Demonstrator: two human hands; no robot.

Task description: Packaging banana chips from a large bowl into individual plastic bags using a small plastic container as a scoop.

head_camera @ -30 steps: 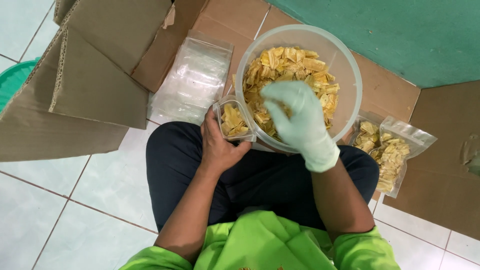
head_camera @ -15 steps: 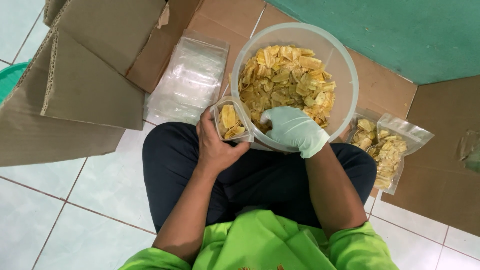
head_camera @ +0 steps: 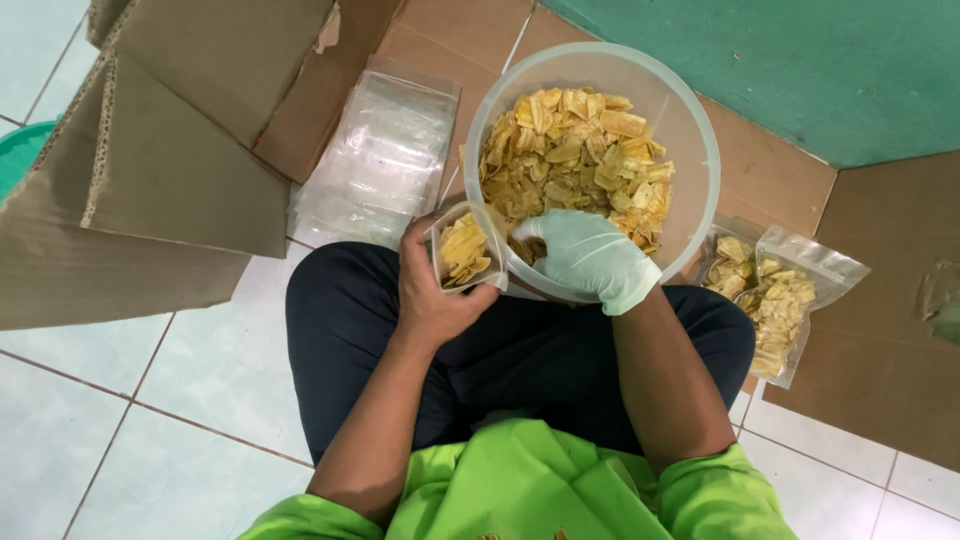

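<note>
My bare left hand (head_camera: 432,296) holds a small clear bag of yellow chips (head_camera: 464,250) open against the near rim of a round translucent bucket (head_camera: 690,200). The bucket is heaped with yellow chips (head_camera: 575,160) and rests between my knees. My right hand (head_camera: 590,262), in a pale green glove, is curled at the bucket's near edge beside the bag's mouth, fingers bent around some chips. The fingertips are partly hidden.
A stack of empty clear bags (head_camera: 380,165) lies left of the bucket. Two filled chip bags (head_camera: 775,295) lie at the right on brown cardboard sheets (head_camera: 880,330). A folded cardboard box (head_camera: 150,170) is at the far left, a green mat (head_camera: 800,60) at the top right.
My gloved right hand has drawn back from the chip heap to the bucket's near rim, toward the bag. My left hand has kept the bag in place.
</note>
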